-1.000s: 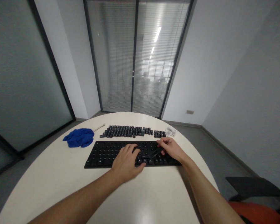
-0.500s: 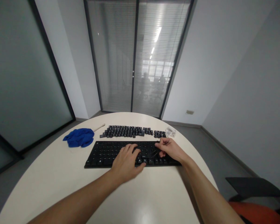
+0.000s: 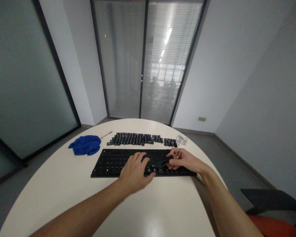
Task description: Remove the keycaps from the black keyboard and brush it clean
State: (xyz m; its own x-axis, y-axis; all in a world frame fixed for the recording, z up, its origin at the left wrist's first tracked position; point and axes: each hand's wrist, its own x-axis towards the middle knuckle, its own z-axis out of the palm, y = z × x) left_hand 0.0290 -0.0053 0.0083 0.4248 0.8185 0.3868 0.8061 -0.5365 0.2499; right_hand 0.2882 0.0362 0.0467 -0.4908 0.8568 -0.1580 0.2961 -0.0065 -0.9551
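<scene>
A black keyboard point(image 3: 108, 163) lies across the table, and many of its key positions are bare of caps. My left hand point(image 3: 135, 171) rests on its middle with the fingers spread, the thumb by the front edge. Over the keyboard's right part, my right hand point(image 3: 185, 160) is closed on a thin dark wire tool, seemingly a keycap puller point(image 3: 163, 162), whose prongs point left toward the keys. My fingers cover much of the tool. Loose black keycaps point(image 3: 133, 139) stand in rows behind the keyboard.
A crumpled blue cloth point(image 3: 85, 144) lies at the left, beside a thin light-coloured stick, perhaps a brush point(image 3: 106, 134). A small clear plastic item point(image 3: 182, 139) sits right of the keycaps. The round white table point(image 3: 64, 184) has a chair point(image 3: 271, 199) at its right.
My right hand has turned and its grip on the wire tool has shifted, with the prongs still over the keys. My left hand stays on the keyboard. The view has shifted slightly.
</scene>
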